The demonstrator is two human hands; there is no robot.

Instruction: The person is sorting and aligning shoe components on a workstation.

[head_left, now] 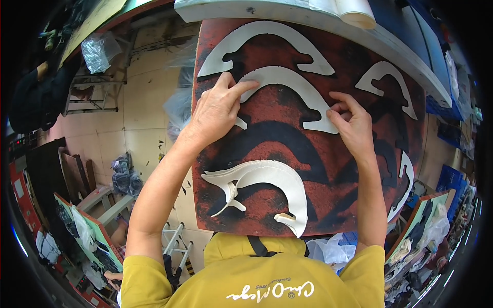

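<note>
A white arch-shaped flat cut-out (281, 76) lies on a red board (241, 141) marked with dark arch-shaped patches. My left hand (218, 105) covers part of its left arm, the fingers bent and gripping near the edge. At its right end, my right hand (353, 120) pinches the edge between thumb and fingers. Farther up the board is another white arch (264, 32). A smaller white arch (387, 69) rests at the upper right. Close to my body sits a stack of white arch pieces (267, 173), its left ends fanned out.
A pale beam (400, 49) runs along the board's far side, with a roll (357, 13) on it. One more white piece (405, 179) lies at the right edge. Clear plastic bags (179, 110) sit beside the board's left edge. A metal ladder-like frame (177, 244) stands below left.
</note>
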